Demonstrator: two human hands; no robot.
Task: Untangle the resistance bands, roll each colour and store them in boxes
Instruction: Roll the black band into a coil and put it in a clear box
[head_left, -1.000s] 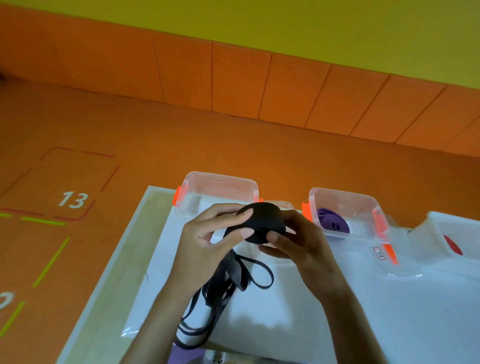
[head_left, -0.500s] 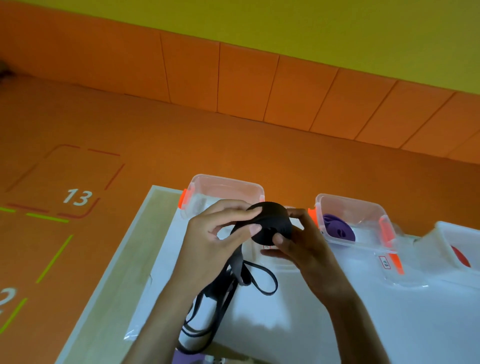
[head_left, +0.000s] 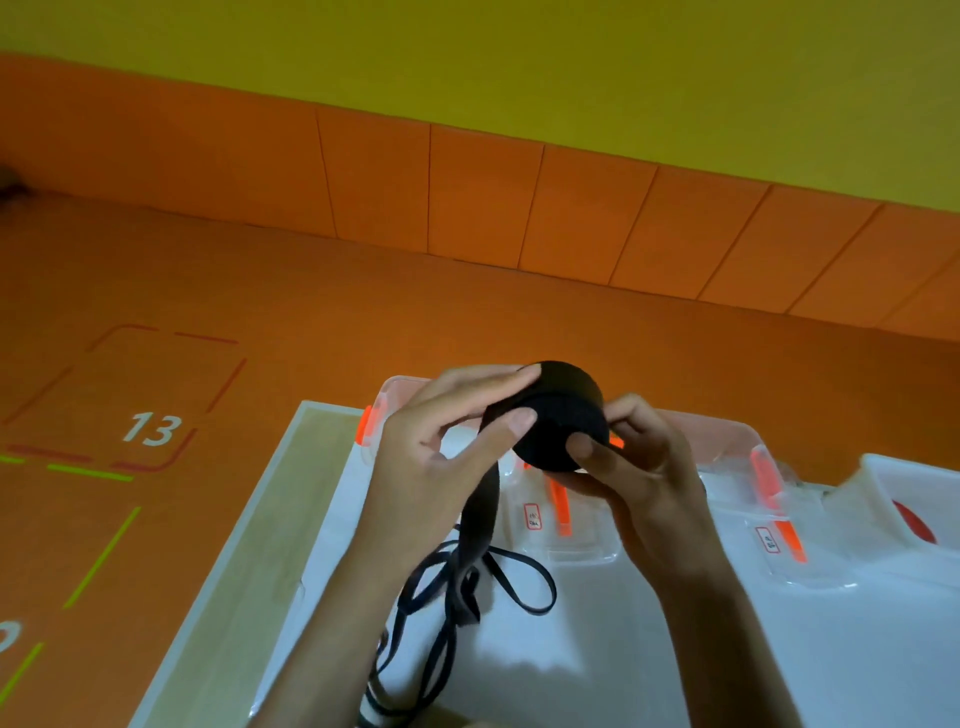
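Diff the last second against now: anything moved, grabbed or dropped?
The left hand and right hand carried the roll up and slightly right in view, higher against the boxes; the left fingers shifted onto its top. Nothing grabbed or released. Same: both hands hold the roll, its tail hangs to the table, boxes unmoved.

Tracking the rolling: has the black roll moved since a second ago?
Yes. The black roll has risen: its top shows above the far rim of the left box, earlier below it.

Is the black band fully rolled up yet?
No, a long loose tail hangs from the black roll and lies looped on the table.
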